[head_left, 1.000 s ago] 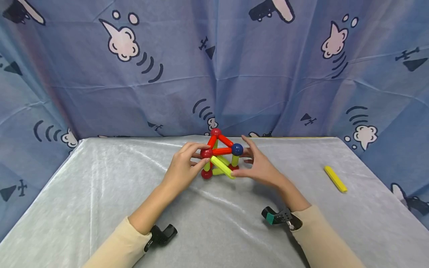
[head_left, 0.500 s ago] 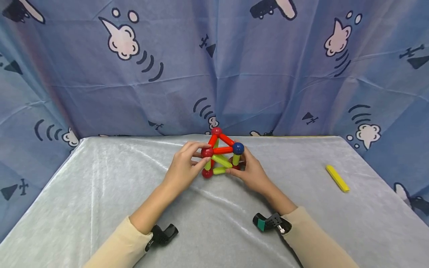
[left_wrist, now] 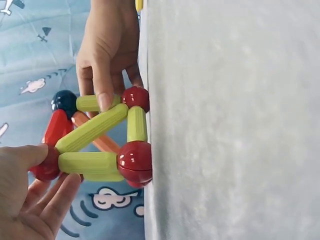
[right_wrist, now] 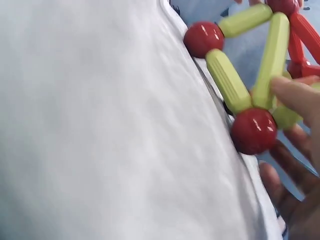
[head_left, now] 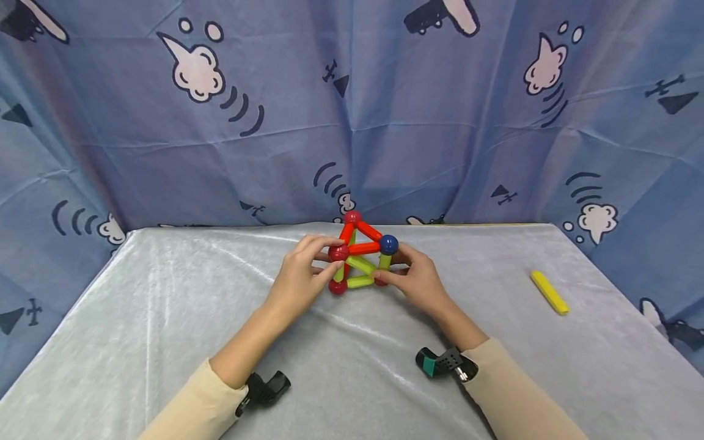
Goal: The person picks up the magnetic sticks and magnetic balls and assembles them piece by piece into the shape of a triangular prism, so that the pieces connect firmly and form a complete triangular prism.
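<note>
A frame of magnetic building rods and balls stands on the cloth, with red rods in a triangle at the top. My left hand [head_left: 299, 272] pinches its upper left red ball [left_wrist: 46, 167] between thumb and fingers. From that ball a yellow-green diagonal rod [left_wrist: 92, 129] slopes to the lower right red ball [right_wrist: 253, 131]. At the rod's lower end, my right hand [head_left: 420, 281] has its thumb on the rod and its other fingers behind the frame. Above the right hand's thumb sits a dark blue ball [head_left: 388, 244] on an upright yellow-green rod [head_left: 384, 261].
A loose yellow rod [head_left: 549, 293] lies on the grey cloth [head_left: 137, 342] at the right. Behind the table hangs a blue patterned curtain [head_left: 418, 122]. Each wrist bears a black camera mount, such as the right one [head_left: 445, 363].
The right hand has moved in and closed its spread fingers near the lower right ball. The diagonal rod's free lower end has swung back against that ball. The left hand keeps its hold.
</note>
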Available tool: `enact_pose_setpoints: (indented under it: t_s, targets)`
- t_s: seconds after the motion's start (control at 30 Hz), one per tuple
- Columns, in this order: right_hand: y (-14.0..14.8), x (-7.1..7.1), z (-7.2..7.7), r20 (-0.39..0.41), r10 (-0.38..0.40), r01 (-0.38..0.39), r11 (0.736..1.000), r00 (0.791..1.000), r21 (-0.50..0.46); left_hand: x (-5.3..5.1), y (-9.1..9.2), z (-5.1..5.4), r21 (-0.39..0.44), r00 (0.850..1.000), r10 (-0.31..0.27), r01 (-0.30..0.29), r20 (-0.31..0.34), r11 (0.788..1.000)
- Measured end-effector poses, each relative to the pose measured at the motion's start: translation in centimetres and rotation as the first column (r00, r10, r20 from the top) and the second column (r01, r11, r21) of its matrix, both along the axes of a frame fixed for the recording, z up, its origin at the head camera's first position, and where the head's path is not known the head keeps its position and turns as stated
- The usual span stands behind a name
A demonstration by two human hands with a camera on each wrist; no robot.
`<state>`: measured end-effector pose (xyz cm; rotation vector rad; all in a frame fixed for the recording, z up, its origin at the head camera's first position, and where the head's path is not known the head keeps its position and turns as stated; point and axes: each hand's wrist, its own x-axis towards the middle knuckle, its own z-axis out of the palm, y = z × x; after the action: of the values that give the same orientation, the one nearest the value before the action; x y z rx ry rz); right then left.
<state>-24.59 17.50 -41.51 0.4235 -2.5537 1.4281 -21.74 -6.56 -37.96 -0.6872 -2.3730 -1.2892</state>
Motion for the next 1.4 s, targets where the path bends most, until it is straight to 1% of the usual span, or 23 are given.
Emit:
enact_pose_setpoints:
  t_s: [0.1,0.17,0.2,0.23,0.3,0.37,0.43,0.47,0.5,0.53,0.57,0.6,0.63,0.67,0.73,0.77,0.83,0.9,0.97,1.07,1.2,1.3,1.4]
  targets:
    - [0.4,0.0,0.3,-0.005,-0.102,0.102,0.995,0.995,-0.012,0.5,0.4,0.2,0.008,0.999,-0.034,0.034,0.002,0.999]
    - [0.6,0.0,0.5,0.011,-0.129,0.130,0.991,0.992,-0.026,0.9,0.8,0.4,0.007,0.997,-0.073,0.073,-0.014,0.997]
    - [0.6,0.0,0.7,0.029,-0.123,0.125,0.992,0.992,-0.036,1.2,1.1,0.5,-0.008,0.996,-0.090,0.090,-0.029,0.996]
    - [0.6,0.0,0.8,0.061,-0.099,0.103,0.992,0.993,-0.069,1.5,1.3,0.5,-0.042,0.993,-0.102,0.100,-0.053,0.994]
    - [0.6,0.1,1.2,0.136,-0.011,0.035,0.984,0.991,-0.176,2.1,1.7,0.7,-0.127,0.987,-0.127,0.114,-0.103,0.985]
    - [0.7,0.2,1.7,0.198,0.102,-0.043,0.958,0.975,-0.283,2.6,2.0,0.9,-0.228,0.976,-0.167,0.132,-0.142,0.965]
    - [0.7,0.4,2.4,0.233,0.187,-0.104,0.939,0.954,-0.326,2.9,2.1,1.0,-0.313,0.962,-0.201,0.136,-0.186,0.940]
    - [0.8,0.5,2.7,0.228,0.205,-0.132,0.945,0.952,-0.298,2.9,2.2,1.0,-0.323,0.956,-0.207,0.132,-0.208,0.937]
    - [0.8,0.7,3.1,0.216,0.200,-0.148,0.961,0.956,-0.235,2.9,2.1,1.0,-0.311,0.952,-0.201,0.123,-0.231,0.942]
    - [0.8,0.9,3.5,0.193,0.189,-0.160,0.975,0.963,-0.156,2.7,2.0,1.0,-0.289,0.950,-0.169,0.090,-0.263,0.953]
    - [0.8,1.0,3.9,0.166,0.166,-0.156,0.985,0.972,-0.070,2.5,1.8,1.1,-0.257,0.949,-0.122,0.045,-0.292,0.965]
    - [0.9,1.3,4.4,0.136,0.141,-0.145,0.989,0.981,0.019,2.3,1.6,1.1,-0.216,0.950,-0.069,0.002,-0.304,0.976]
    - [0.9,1.5,4.8,0.107,0.123,-0.133,0.987,0.987,0.093,2.0,1.3,1.0,-0.179,0.955,-0.017,-0.038,-0.295,0.983]
    - [0.9,1.7,5.2,0.084,0.110,-0.122,0.980,0.990,0.158,1.7,1.0,1.0,-0.148,0.964,0.028,-0.070,-0.265,0.986]
    - [0.9,2.0,5.9,0.070,0.110,-0.123,0.968,0.991,0.220,1.1,0.4,0.9,-0.126,0.982,0.073,-0.096,-0.173,0.987]
    - [0.9,2.1,6.2,0.072,0.115,-0.129,0.963,0.991,0.238,0.8,0.1,0.8,-0.126,0.991,0.065,-0.080,-0.120,0.989]
    - [0.9,2.3,6.6,0.074,0.125,-0.140,0.955,0.989,0.260,0.4,-0.3,0.5,-0.123,0.999,0.041,-0.045,-0.035,0.991]
    - [0.9,2.3,6.7,0.067,0.120,-0.133,0.956,0.991,0.263,0.1,-0.5,0.3,-0.103,1.000,0.020,-0.020,0.000,0.994]
    - [0.8,2.2,6.7,0.048,0.106,-0.115,0.956,0.993,0.269,0.0,-0.6,0.2,-0.085,1.000,0.016,-0.017,-0.004,0.996]
    - [1.2,1.9,6.7,0.021,0.087,-0.090,0.957,0.996,0.275,0.0,-0.6,0.3,-0.077,0.999,0.039,-0.041,-0.027,0.996]
    - [3.4,1.6,7.2,0.000,0.061,-0.058,0.949,0.998,0.310,0.1,-0.6,0.5,-0.076,0.999,0.039,-0.042,-0.037,0.996]
    - [6.3,1.5,8.0,0.002,0.023,-0.022,0.934,1.000,0.357,0.1,-0.6,0.5,-0.075,0.999,0.027,-0.030,-0.030,0.997]
    - [9.4,1.6,8.4,0.017,-0.024,0.014,0.901,1.000,0.434,0.0,-0.6,0.5,-0.074,0.999,0.022,-0.024,-0.027,0.997]
